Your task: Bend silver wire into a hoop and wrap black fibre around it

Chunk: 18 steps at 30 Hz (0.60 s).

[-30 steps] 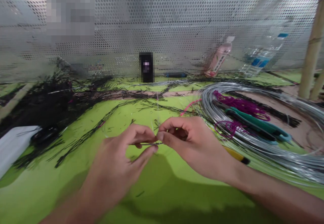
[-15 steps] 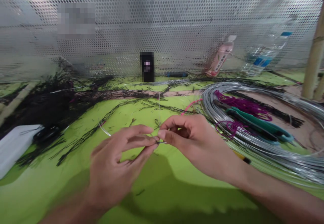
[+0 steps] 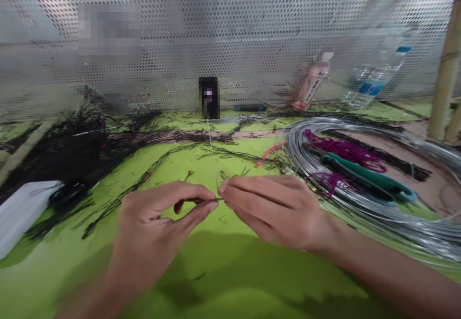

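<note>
1. A thin dark wire (image 3: 216, 199) is between the fingertips of both hands, above the green table (image 3: 223, 271).
2. The left hand (image 3: 154, 227) is pinched on the wire, thumb below and forefinger above.
3. The right hand (image 3: 277, 208) has its fingers bunched together, their tips just beside the wire's right end; whether they grip it, I cannot tell.
4. The two hands nearly meet at the fingertips, their palms well apart.
5. Beyond them, a pale strand (image 3: 211, 139) slants up toward a small black object (image 3: 209, 98) (blurred out, so hard to name).
6. To the right lies a big coil of silver wire (image 3: 297, 148), with purple string (image 3: 345, 151) and teal-handled pliers (image 3: 370, 177) inside or across it. A pink strip (image 3: 268, 153) is near its left edge.
7. To the left are a heap of black strands (image 3: 72, 151) and a white object (image 3: 21, 213).
8. At the back, a pink bottle (image 3: 312, 83) and a clear bottle (image 3: 374, 81) tilt near the metal mesh (image 3: 252, 30).
</note>
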Motion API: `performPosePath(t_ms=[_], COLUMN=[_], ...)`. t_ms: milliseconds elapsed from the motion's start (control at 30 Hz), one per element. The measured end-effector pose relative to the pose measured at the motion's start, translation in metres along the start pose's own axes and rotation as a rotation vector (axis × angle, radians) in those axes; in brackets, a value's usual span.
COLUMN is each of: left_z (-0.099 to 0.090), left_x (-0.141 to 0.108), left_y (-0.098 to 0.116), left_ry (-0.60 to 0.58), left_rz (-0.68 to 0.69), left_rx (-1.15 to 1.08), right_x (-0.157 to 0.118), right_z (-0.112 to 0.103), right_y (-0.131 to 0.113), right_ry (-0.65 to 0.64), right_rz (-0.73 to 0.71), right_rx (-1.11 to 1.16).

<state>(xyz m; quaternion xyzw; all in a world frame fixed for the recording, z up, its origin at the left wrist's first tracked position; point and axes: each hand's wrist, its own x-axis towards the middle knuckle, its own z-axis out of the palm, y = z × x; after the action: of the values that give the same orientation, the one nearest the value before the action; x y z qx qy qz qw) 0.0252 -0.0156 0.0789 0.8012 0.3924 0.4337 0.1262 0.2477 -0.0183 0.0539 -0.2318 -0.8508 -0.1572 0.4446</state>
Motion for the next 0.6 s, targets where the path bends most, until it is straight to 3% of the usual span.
performPosePath(t_ms=[367,500,600], left_z=[-0.005,-0.003,0.0], left_x=[-0.001,-0.005,-0.009], left_y=[0.004,0.001,0.0], left_ry=[-0.062,-0.047,-0.025], left_rz=[0.047,0.076,0.105], left_rx=[0.017,0.019,0.042], right_x=[0.004,0.009,0.01], right_z=[-0.013,-0.014,-0.011], right_y=[-0.001,-0.005,-0.006], right_ry=[-0.129,-0.173,-0.212], right_rz=[-0.12,-0.088,0.012], right_rx=[-0.151,-0.164,-0.091])
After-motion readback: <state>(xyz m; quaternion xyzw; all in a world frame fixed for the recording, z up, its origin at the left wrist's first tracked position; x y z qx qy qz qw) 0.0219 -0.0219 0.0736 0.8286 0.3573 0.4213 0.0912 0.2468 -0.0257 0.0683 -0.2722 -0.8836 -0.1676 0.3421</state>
